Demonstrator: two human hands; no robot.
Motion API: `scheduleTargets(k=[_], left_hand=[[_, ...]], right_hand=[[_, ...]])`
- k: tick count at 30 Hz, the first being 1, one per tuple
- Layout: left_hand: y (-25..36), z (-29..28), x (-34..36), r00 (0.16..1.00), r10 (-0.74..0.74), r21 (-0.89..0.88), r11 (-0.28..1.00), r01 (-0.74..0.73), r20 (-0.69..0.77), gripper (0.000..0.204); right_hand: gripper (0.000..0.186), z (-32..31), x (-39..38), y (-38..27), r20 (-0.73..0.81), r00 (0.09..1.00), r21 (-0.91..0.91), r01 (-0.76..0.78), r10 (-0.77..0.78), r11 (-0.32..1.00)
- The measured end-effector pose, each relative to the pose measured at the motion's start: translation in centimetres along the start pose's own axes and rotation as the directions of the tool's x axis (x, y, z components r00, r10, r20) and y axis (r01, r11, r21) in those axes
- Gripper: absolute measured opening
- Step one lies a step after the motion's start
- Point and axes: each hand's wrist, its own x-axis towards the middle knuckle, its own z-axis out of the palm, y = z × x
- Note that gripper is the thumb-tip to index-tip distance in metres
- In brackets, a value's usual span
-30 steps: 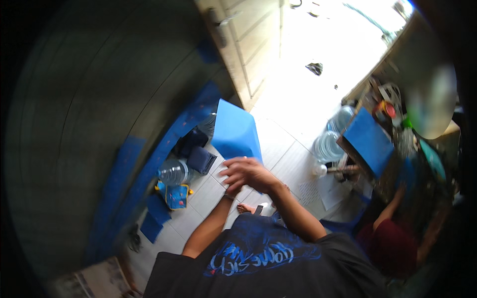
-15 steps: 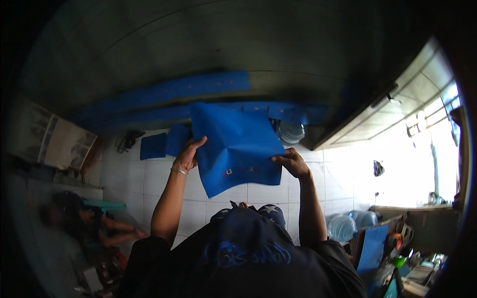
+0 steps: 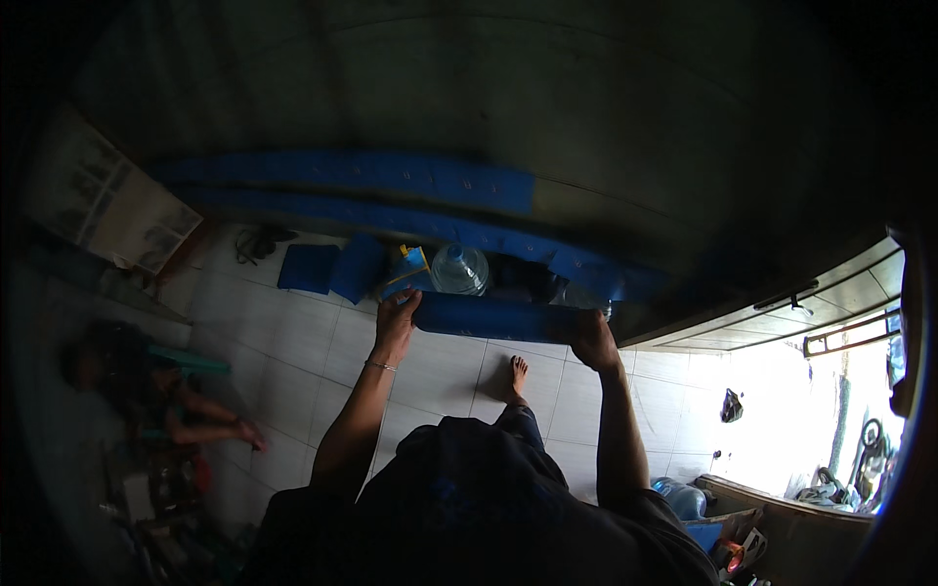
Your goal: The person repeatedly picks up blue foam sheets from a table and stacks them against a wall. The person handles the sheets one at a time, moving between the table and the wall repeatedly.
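Note:
A blue sheet (image 3: 496, 316), seen as a long narrow band, stretches between my hands in front of my body. My left hand (image 3: 398, 317) grips its left end and my right hand (image 3: 593, 340) grips its right end. Just beyond it stand a clear water jug (image 3: 459, 269), a blue and yellow item (image 3: 410, 264), dark things partly hidden by the sheet, and two blue pieces (image 3: 311, 269) to their left. Above these, long blue strips (image 3: 410, 176) run along the dark wall. My bare foot (image 3: 518, 376) shows below the sheet on the pale floor tiles.
At the left a person (image 3: 186, 410) sits on a teal stool (image 3: 205, 363), below a pale board (image 3: 137, 215). An open door (image 3: 762, 327) and a bright doorway are at the right, with a dark bag (image 3: 731, 405) nearby. Water jugs (image 3: 679, 496) and clutter stand at lower right.
I have turned from the doorway toward the dark wall and taken hold of the blue sheet with both hands. Since half a second ago it has gone from spread flat to a narrow band.

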Motion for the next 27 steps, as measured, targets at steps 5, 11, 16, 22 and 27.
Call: scheduleTargets(k=[5, 11, 16, 22, 27], left_hand=[[-1.7, 1.5, 3.3, 0.964, -0.074, 0.087, 0.991, 0.099, -0.257, 0.026], [-9.8, -0.1, 3.0, 0.92, -0.231, 0.257, 0.913, 0.318, -0.316, 0.032], [-19.3, -5.7, -3.6, 0.787, -0.405, 0.252, 0.792, 0.556, -0.465, 0.028], [-24.5, -8.3, -12.4, 0.49, -0.601, 0.105, 0.56, 0.822, -0.632, 0.027], [-22.8, -5.2, -11.3, 0.523, -0.592, 0.008, 0.657, 0.754, -0.614, 0.025]], right_hand=[[0.023, -3.8, 10.1, 0.8, 0.129, 0.99, -0.136, 0.081, -0.063, 0.987], [0.023, -8.0, 19.9, 4.5, 0.212, 0.961, -0.327, 0.243, -0.18, 0.913], [0.028, -11.5, 24.9, 8.3, 0.097, 0.842, -0.496, 0.503, -0.53, 0.708], [0.029, -11.4, 25.0, 15.2, -0.077, 0.987, 0.011, -0.138, 0.138, 0.99], [0.025, -7.3, 21.6, 23.2, -0.167, 0.928, 0.29, -0.277, 0.333, 0.916]])
